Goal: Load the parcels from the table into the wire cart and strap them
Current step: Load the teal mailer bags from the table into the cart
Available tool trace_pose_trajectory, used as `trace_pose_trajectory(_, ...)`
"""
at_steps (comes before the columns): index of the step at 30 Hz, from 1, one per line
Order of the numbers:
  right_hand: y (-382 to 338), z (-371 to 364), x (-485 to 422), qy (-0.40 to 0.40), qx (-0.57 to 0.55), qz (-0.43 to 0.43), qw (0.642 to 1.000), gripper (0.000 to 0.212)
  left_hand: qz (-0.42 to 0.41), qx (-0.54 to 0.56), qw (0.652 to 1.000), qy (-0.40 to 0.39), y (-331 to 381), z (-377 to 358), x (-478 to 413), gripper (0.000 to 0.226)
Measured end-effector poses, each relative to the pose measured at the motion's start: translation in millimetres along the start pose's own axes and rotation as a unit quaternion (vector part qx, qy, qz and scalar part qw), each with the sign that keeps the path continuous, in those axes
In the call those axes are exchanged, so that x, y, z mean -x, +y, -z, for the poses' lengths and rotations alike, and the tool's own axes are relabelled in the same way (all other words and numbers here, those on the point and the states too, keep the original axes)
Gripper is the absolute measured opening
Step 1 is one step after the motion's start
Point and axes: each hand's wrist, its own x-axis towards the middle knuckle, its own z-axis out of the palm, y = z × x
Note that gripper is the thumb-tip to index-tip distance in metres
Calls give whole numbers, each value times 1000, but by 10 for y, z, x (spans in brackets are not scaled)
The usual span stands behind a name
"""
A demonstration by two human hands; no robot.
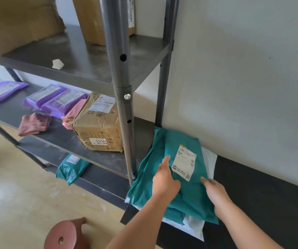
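Note:
A teal plastic mailer (186,193) with a white shipping label lies on top of a small stack on the black table (263,203). A white mailer (195,229) shows beneath it. My left hand (165,178) rests on the teal mailer left of the label, thumb stretched forward. My right hand (214,191) lies on the mailer's right part, fingers pointing at the label. Whether either hand grips the plastic is unclear. No wire cart is in view.
A grey metal shelf rack (121,97) stands left of the table. It holds a cardboard box (97,130) marked 5556, purple mailers (54,99), a pink bag (74,112), a reddish cloth (34,124) and a teal mailer (71,168) lower down. A brown stool (67,234) stands on the floor.

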Motion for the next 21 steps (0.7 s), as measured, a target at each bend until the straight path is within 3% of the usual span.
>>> trace_pose_trajectory(3,69,77,11,19,-13,-12,1000,32,90,147,985,0,40,-45,-22,99)
trace_pose_trajectory(5,103,147,40,23,-25,-35,999,39,139,192,971,-17,52,-71,-55,93)
trace_pose_trajectory(9,205,320,68,18,-23,-51,998,39,161,159,972,-64,61,-145,-121,52)
trace_pose_trajectory(16,464,526,155,-15,-40,-45,998,30,237,270,929,-86,129,-391,-176,62)
trace_pose_trajectory(21,656,619,239,20,-29,-40,999,25,203,248,934,-156,216,-423,-254,47)
